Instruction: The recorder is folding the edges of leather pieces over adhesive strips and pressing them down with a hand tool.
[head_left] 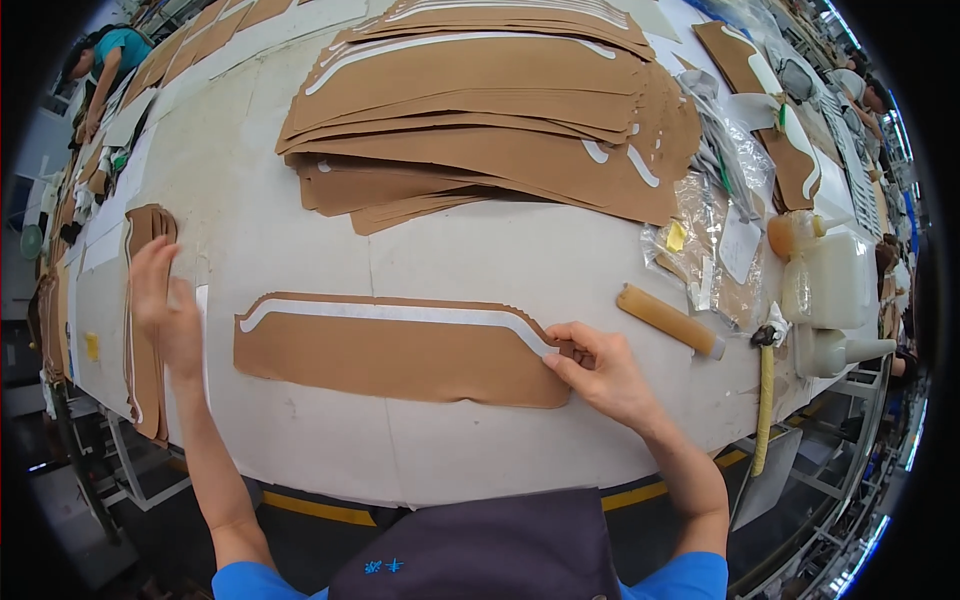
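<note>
Left hand (pixel 165 305) is hovering with its grip wide open and blurry, holding nothing, right over a small stack of tan strips (pixel 147 330) lying at the counter (pixel 300 230) edge. Just right of it, a long tan leather piece (pixel 400 355) with a white strip is lying flat. Right hand (pixel 600 370) is pinching that piece's right end, with a wooden roller (pixel 668 318) sitting just past the grip
</note>
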